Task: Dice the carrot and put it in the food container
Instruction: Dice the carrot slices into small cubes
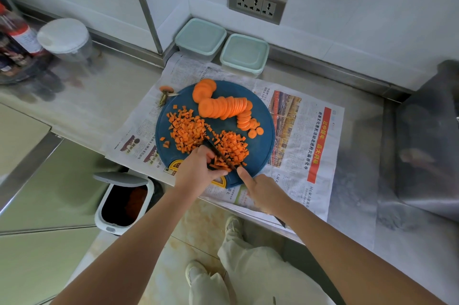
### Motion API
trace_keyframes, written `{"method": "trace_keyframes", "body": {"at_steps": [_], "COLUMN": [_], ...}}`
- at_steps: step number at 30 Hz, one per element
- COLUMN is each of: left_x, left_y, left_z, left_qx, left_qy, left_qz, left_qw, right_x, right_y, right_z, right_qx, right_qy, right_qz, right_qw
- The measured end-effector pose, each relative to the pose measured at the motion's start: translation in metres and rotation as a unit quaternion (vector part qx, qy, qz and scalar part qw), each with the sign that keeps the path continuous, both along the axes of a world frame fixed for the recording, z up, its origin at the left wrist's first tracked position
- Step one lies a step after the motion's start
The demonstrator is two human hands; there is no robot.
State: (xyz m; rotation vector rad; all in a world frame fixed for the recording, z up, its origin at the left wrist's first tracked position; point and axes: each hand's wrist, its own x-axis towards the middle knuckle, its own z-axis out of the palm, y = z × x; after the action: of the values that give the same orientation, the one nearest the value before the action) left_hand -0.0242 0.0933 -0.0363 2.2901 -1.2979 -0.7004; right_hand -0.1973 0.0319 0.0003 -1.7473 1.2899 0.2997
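One view only, head-worn, wide-angle: looks forward and steeply down from above the counter (87,110). Close in, cutting board (262,148) mid-frame, left hand (196,171) and right hand (263,193) at its near edge, wall (347,6) at top, floor (198,230) at bottom.

**Steel tabletop, papered in the middle**

The steel tabletop (99,105) carries a spread newspaper (293,155), with a round blue cutting board (260,150) on it. A left food container (200,38) and a right food container (244,55), both lidded, stand by the back wall. A white-lidded jar (65,38) and bottles (22,36) stand far left.
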Motion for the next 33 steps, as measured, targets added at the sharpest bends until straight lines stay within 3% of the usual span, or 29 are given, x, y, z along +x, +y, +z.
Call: {"method": "trace_keyframes", "body": {"at_steps": [5, 14, 20, 23, 27, 33], "left_x": [0.0, -0.001, -0.001, 0.0, 0.001, 0.001], "left_y": [0.0, -0.002, -0.004, -0.004, -0.005, -0.006], "left_z": [-0.001, 0.001, 0.001, 0.002, 0.002, 0.0], "left_qx": [-0.004, 0.012, 0.025, 0.031, 0.036, 0.035], "left_qy": [0.004, 0.009, 0.004, 0.003, 0.004, 0.001], "left_qz": [0.006, 0.016, 0.014, 0.015, 0.012, 0.014], "left_qw": [1.0, 1.0, 1.0, 0.999, 0.999, 0.999], "right_x": [-0.004, -0.005, -0.004, -0.004, -0.001, 0.0], "right_y": [0.01, 0.011, 0.009, 0.005, -0.007, -0.007], "right_z": [0.008, 0.012, 0.009, 0.008, 0.003, -0.003], "right_qx": [-0.04, -0.076, -0.016, -0.043, -0.047, -0.095], "right_qy": [-0.042, 0.008, 0.0, 0.051, 0.054, 0.096], "right_qz": [0.03, 0.095, -0.01, 0.079, 0.049, 0.131], "right_qw": [0.998, 0.992, 1.0, 0.995, 0.996, 0.982]}}
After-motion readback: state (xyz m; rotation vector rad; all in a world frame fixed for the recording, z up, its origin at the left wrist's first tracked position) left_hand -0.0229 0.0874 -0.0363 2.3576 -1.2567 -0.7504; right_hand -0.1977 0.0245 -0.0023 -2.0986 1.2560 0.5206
